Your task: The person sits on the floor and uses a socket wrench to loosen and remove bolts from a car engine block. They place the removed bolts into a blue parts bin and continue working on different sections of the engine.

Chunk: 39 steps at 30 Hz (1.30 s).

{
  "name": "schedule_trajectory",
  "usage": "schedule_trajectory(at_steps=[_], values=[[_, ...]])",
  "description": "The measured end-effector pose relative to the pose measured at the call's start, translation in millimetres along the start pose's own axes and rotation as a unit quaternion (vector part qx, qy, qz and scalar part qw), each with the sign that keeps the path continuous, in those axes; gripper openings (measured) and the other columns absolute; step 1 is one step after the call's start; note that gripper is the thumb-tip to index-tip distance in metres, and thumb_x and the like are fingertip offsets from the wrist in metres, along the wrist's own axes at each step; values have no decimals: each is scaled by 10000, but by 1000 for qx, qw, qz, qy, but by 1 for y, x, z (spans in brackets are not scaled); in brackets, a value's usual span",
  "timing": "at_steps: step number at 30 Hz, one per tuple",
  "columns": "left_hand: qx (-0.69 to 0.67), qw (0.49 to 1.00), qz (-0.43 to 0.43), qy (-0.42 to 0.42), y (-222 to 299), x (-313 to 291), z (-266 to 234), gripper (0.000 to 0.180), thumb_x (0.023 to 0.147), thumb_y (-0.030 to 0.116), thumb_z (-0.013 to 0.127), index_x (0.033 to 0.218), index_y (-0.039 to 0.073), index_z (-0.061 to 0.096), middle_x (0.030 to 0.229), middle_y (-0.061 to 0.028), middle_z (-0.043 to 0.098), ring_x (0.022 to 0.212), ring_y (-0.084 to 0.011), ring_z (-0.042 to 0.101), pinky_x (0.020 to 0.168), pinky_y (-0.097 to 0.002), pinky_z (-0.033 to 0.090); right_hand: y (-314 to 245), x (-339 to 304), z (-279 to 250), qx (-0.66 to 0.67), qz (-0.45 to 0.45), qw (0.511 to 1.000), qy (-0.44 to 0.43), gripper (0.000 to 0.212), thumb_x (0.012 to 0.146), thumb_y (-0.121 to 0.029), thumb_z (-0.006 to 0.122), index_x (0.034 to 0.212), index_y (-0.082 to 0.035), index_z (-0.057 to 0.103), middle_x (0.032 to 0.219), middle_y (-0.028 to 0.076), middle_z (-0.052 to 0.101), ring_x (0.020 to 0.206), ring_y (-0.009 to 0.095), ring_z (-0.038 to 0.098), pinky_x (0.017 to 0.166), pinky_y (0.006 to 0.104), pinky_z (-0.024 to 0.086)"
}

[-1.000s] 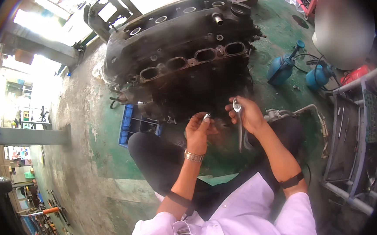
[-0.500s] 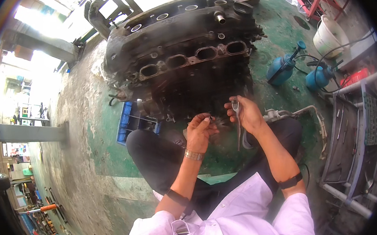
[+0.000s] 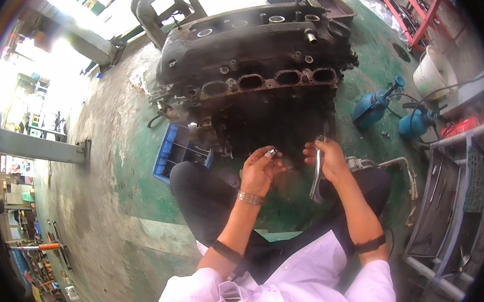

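I sit with an engine (image 3: pixel 252 55) upright on the floor just beyond my knees, its row of oval ports facing me. My left hand (image 3: pixel 256 172) pinches a small shiny metal piece (image 3: pixel 274 151) between thumb and fingertips; its exact kind is too small to tell. Beside it, my right hand (image 3: pixel 332 158) grips a silver wrench (image 3: pixel 317 178), whose far end sits at the fingers while the rest hangs down toward my right leg. Both hands are apart from each other, in front of the engine's dark lower side.
A blue divided tray (image 3: pixel 169 153) lies left of the engine. To the right are two blue pump bottles (image 3: pixel 371 111), a white bucket (image 3: pixel 432 73) and a grey tool cart (image 3: pixel 433 194). A metal pipe part (image 3: pixel 394 163) lies by my right knee. A grey post (image 3: pixel 34 144) stands left.
My right hand has lowered slightly, and the wrench has turned so its lower end swings left and shows broader. The left hand keeps its pinch. The view has shifted, so the engine appears farther right.
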<state>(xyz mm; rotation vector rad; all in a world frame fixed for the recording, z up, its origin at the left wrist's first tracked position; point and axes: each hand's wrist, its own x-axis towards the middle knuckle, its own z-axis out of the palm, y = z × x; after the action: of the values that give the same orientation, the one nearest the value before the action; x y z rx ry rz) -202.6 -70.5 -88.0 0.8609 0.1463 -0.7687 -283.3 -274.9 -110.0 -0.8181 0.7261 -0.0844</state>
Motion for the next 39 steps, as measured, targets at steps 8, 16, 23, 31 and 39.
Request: schedule_trajectory(at_steps=[8,16,23,31,39], values=[[44,996,63,51,66,-2,5,165,964,159,578,1052,21,601,837,-111,651,605,-163,623,517,-310,540,3,-10,2,-138,70,988,-12,199,967,-277,547,982,-79,539,858,109,681,579,159,593,441,303,463],[34,985,158,67,135,-8,-26,124,968,181,579,978,60,603,750,-87,648,532,-155,603,470,-295,519,-38,-42,16,-247,22,969,17,284,974,-332,557,923,-53,556,691,52,557,455,104,466,386,260,351],[9,979,205,-15,158,3,-11,172,968,134,577,1101,25,592,856,-78,669,636,-161,629,537,-312,536,-115,-56,87,-175,-117,977,-13,124,979,-193,507,969,-80,557,810,48,599,581,101,524,444,237,381],[36,966,246,-72,167,29,15,260,891,-73,530,1147,-31,515,952,-121,610,710,-158,646,646,-318,600,-97,-60,147,-136,-118,980,-89,118,969,-124,489,1039,-81,575,886,87,645,606,107,550,441,239,405],[161,954,252,29,169,59,37,217,865,-37,613,1066,-34,531,827,-75,596,596,-126,613,535,-264,547,-94,-55,150,-151,-114,980,-62,91,957,-113,516,1010,-81,583,876,84,657,589,98,546,433,235,396]])
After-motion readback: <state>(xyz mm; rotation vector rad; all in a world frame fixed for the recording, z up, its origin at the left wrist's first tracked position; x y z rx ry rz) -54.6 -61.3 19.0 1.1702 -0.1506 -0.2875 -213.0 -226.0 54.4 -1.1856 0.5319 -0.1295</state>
